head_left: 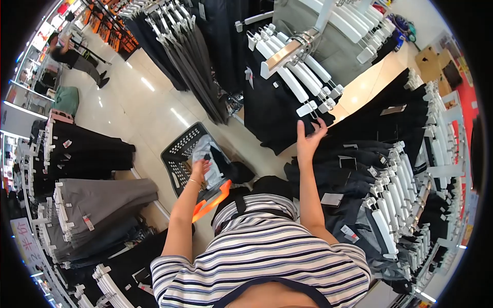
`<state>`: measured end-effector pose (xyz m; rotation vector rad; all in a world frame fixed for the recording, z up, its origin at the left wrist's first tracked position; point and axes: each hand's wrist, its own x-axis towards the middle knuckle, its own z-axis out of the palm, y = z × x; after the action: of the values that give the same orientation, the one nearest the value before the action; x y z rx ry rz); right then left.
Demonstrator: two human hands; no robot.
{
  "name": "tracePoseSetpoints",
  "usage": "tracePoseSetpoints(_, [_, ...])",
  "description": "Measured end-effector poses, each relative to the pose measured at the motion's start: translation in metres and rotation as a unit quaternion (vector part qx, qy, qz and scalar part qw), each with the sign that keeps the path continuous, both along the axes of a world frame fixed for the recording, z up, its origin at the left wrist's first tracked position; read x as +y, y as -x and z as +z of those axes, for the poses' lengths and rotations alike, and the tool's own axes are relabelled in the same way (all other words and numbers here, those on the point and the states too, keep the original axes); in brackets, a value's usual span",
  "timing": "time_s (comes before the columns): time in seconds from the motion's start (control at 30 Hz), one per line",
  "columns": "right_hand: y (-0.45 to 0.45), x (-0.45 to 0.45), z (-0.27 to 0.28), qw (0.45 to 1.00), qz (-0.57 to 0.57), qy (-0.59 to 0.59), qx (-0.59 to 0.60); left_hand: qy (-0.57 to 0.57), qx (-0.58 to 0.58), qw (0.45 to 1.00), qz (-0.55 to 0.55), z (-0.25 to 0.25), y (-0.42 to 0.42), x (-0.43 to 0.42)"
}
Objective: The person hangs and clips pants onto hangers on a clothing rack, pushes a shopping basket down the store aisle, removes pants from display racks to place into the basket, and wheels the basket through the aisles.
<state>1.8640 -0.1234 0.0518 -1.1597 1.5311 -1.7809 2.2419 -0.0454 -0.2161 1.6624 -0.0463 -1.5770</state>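
My right hand (310, 139) is raised to a hanging rail, its thumb and fingers apart. The fingertips are at the lower clip of a white clip hanger (307, 109), beside black trousers (267, 115); whether they touch the cloth I cannot tell. My left hand (201, 169) hovers over a dark shopping basket (173, 150), fingers loosely bent and apart. Under it a light grey garment (204, 146) lies in the basket next to a dark piece. An orange basket handle (218, 200) sticks up close to my body.
Trousers on white hangers (395, 200) crowd the rack at right. Grey trousers (105, 208) and black trousers (87, 149) hang at left. More dark trousers (187, 61) hang ahead. A person (77, 59) stands farther off on the tiled aisle floor (138, 108).
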Motion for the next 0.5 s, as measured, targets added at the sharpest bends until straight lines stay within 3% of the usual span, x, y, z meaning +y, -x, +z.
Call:
tracePoseSetpoints(0.17, [-0.027,-0.005,0.005,0.985,-0.016,0.052,0.166,0.098,-0.005,0.985,-0.139,0.057,0.075,-0.038])
tracePoseSetpoints(0.27, [-0.045,-0.004,0.010,0.995,0.090,0.000,0.041,0.161,-0.005,0.973,-0.167,0.094,0.107,-0.057])
tracePoseSetpoints(0.43, [-0.061,0.010,0.035,0.997,0.063,0.033,0.019,0.303,-0.092,0.923,-0.219,0.163,0.128,-0.078])
tracePoseSetpoints(0.5, [-0.052,0.023,0.037,0.998,0.054,0.030,-0.007,0.393,-0.151,0.869,-0.261,0.203,0.134,-0.077])
